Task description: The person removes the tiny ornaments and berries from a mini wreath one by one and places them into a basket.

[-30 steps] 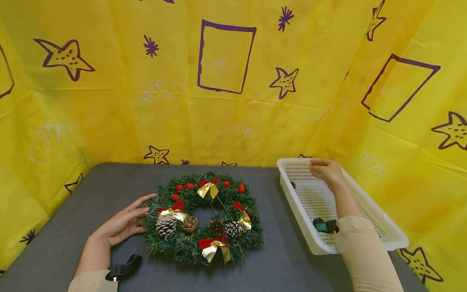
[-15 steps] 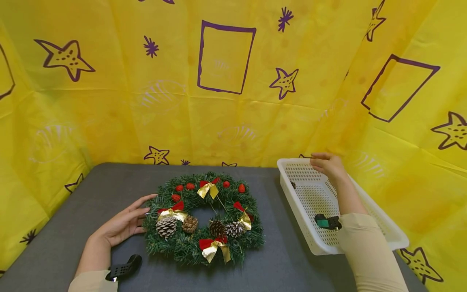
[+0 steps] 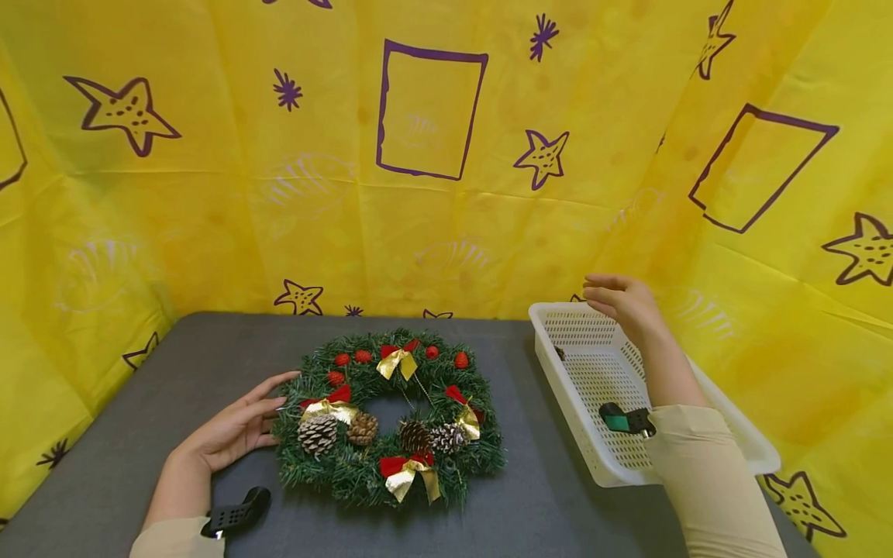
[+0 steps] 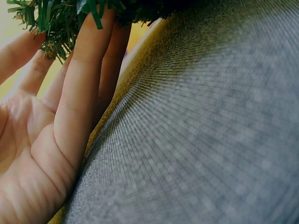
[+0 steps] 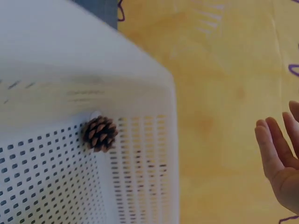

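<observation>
A green tinsel wreath (image 3: 349,470) lies on the dark table, dressed with red-and-gold bows (image 3: 399,361), red berries (image 3: 363,356) and pine cones (image 3: 318,434). My left hand (image 3: 233,426) touches its left side with extended fingers; in the left wrist view their tips reach into the green strands (image 4: 58,28). Over the far end of a white perforated basket (image 3: 565,411), my right hand (image 3: 628,306) is raised with relaxed fingers and nothing in them. A brown pine cone (image 5: 100,134) sits in the basket's corner in the right wrist view.
Yellow cloth (image 3: 446,256) with purple drawings hangs behind the table (image 3: 230,349) and on both sides. Black wrist devices (image 3: 237,513) are worn at both sleeves; the right one overlaps the basket's inside in the head view.
My right hand has risen from inside the basket's far end to above its rim. The left hand and the wreath have stayed in place.
</observation>
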{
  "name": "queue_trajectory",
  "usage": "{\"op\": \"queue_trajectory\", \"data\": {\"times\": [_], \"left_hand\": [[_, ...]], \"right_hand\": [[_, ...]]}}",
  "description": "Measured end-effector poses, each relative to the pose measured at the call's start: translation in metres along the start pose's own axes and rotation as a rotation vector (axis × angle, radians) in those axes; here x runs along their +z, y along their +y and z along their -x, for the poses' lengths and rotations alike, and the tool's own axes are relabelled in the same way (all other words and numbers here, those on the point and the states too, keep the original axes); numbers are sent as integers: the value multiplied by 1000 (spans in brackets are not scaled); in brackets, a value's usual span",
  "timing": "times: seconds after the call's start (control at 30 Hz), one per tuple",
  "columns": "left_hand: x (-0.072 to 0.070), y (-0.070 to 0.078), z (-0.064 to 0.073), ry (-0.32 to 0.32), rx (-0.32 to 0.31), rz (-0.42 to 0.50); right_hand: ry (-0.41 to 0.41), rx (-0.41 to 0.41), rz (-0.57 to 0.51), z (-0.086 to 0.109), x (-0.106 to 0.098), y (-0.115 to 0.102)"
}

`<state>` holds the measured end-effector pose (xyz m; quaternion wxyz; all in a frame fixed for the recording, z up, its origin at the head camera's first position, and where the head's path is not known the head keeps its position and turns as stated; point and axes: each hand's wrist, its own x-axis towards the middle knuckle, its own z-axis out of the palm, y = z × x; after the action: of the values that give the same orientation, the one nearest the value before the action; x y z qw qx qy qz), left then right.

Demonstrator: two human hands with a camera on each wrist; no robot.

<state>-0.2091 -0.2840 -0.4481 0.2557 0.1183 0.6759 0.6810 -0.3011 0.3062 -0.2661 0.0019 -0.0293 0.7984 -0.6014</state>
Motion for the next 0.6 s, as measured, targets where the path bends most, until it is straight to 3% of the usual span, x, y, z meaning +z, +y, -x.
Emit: {"op": "queue_trajectory", "data": {"times": [0.23, 0.6], "left_hand": [[0, 0, 1, -3, 0, 5], [0, 1, 1, -6, 4, 1]], "right_hand": [[-53, -67, -31, 5, 20, -18], [-145, -114, 63, 11, 54, -39]]}}
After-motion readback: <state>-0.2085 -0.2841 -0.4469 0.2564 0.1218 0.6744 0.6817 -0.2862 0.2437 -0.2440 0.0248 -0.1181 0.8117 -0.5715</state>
